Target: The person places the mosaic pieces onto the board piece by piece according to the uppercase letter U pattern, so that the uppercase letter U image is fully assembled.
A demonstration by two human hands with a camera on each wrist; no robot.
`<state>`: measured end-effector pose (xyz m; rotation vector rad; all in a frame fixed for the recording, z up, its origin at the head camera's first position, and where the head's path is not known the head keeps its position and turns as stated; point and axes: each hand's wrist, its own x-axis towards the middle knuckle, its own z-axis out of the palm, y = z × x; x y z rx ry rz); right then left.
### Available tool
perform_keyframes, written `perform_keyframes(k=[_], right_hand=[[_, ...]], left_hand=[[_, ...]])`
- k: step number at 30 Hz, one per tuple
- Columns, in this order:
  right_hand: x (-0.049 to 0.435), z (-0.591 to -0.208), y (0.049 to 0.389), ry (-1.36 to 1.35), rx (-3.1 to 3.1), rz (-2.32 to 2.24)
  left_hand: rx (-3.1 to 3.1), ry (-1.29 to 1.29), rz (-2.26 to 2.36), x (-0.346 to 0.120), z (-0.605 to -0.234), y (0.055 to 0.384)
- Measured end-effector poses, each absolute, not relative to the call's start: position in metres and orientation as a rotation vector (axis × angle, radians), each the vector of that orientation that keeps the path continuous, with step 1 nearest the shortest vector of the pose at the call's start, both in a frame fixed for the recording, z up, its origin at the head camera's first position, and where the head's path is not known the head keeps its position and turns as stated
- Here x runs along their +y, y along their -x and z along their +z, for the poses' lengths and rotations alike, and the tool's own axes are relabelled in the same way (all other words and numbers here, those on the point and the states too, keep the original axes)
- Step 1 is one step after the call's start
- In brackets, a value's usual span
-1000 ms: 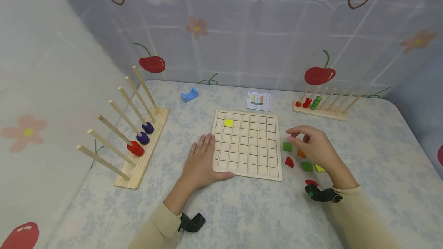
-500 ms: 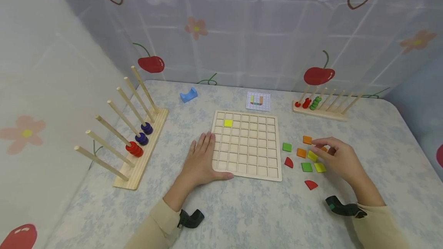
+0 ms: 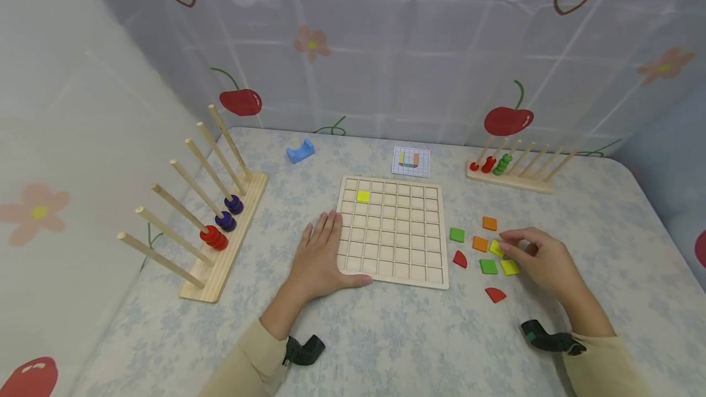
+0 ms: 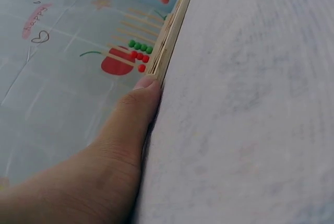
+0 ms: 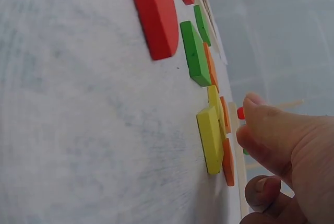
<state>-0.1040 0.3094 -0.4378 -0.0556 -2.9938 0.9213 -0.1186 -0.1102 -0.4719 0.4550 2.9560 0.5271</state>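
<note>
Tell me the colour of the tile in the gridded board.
Yellow; that square tile shows best in the head view.

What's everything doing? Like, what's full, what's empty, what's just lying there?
Grid board: flat, one square filled.
Yellow tile: set in the board.
Loose tiles: scattered on the table.
Left hand: resting at the board's left edge.
Right hand: fingers bent, above loose tiles.
Picture card: lying face up.
Big rack: rings on three pegs, four bare.
Small rack: beads on three pegs, four bare.
Blue piece: holding nothing.
</note>
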Motion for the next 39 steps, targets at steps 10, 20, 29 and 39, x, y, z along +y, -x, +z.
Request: perform_keyframes(k=[10,20,29,39], right_hand=[[0.3086,-0.4419,0.1030,0.000,-2.966,0.878],[0.3074,-0.4426,0.1040,-0.077,-2.993,0.859],[0.3051,-0.4433,0.1068,-0.113,-3.056,0.776],[0.3021,-0.4431,0.1096,-0.041,-3.095,0.842]], left_hand=[[2.965,-0.457,0.534,-0.1101,-0.4714,0.1177],[2.963,-0.454,0.498,-0.1107,-0.4730,0.1183],[2.967,-0.452,0.498,-0.1102,-0.4730,0.1188],[2.967,-0.449,0.516,-0.1100,-0.4698,0.1179]])
